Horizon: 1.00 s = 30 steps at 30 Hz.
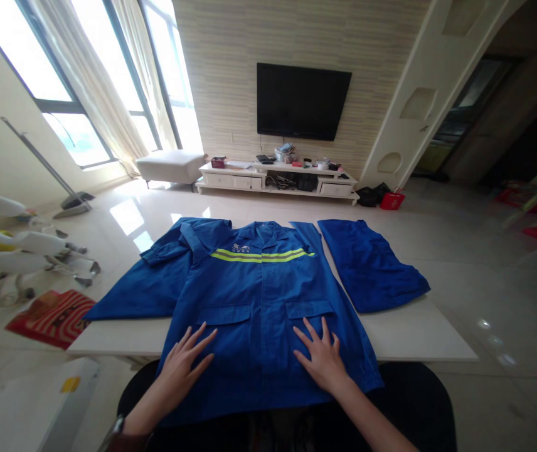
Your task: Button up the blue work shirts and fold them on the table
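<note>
Lying face up, the blue jacket (pixel 261 289) is covering the middle of the white table (pixel 421 336), its hem reaching past the near edge at six o'clock. Taking the jacket as the clock's centre, the left hand (pixel 184 361) is resting at eight o'clock, palm down with fingers spread, just below one pocket flap (pixel 225 315). The right hand (pixel 324 359) is lying at four o'clock, also fanned out, near the other flap. A yellow-green stripe (pixel 261 257) is crossing the chest at twelve. More blue cloth is spreading over the table: one piece (pixel 132 298) at ten o'clock, another (pixel 369 267) at two. Farther off, a low cabinet (pixel 240 182) is standing at twelve, and a red bag (pixel 52 319) is lying on the floor at nine.
</note>
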Each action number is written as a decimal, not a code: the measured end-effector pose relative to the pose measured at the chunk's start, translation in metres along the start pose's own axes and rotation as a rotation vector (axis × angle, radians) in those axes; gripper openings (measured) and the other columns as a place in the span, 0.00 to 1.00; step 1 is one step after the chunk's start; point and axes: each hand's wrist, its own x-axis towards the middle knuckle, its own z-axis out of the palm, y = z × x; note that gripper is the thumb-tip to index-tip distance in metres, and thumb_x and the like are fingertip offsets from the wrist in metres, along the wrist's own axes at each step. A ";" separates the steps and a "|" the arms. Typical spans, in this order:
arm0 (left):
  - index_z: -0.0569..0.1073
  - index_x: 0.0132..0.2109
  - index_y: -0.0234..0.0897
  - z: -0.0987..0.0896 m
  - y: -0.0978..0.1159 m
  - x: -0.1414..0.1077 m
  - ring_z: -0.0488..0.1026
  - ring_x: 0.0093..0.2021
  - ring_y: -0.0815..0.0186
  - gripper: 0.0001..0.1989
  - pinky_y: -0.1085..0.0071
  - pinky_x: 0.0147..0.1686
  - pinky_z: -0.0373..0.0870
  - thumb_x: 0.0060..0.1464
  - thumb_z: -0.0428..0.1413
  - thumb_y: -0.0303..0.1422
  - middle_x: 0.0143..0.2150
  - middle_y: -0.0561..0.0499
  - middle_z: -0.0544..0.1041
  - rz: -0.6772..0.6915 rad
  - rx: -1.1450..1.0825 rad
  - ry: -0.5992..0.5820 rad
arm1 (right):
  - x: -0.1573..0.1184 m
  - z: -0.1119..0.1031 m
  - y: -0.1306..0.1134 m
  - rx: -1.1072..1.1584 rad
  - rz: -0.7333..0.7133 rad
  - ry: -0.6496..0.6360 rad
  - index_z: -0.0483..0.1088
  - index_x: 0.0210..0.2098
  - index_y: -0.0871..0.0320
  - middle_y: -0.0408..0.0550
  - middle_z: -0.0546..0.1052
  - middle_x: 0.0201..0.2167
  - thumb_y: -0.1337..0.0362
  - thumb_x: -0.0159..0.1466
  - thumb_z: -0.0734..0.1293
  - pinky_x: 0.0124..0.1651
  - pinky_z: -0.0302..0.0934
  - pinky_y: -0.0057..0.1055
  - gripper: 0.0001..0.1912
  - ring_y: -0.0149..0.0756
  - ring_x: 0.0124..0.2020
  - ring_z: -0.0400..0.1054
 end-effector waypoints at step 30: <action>0.50 0.75 0.61 0.041 0.022 0.141 0.32 0.76 0.32 0.29 0.29 0.67 0.41 0.70 0.42 0.50 0.79 0.56 0.40 -0.073 0.233 -0.088 | 0.106 -0.002 0.029 -0.104 0.066 0.003 0.46 0.73 0.28 0.29 0.39 0.78 0.39 0.72 0.51 0.68 0.37 0.65 0.31 0.66 0.75 0.27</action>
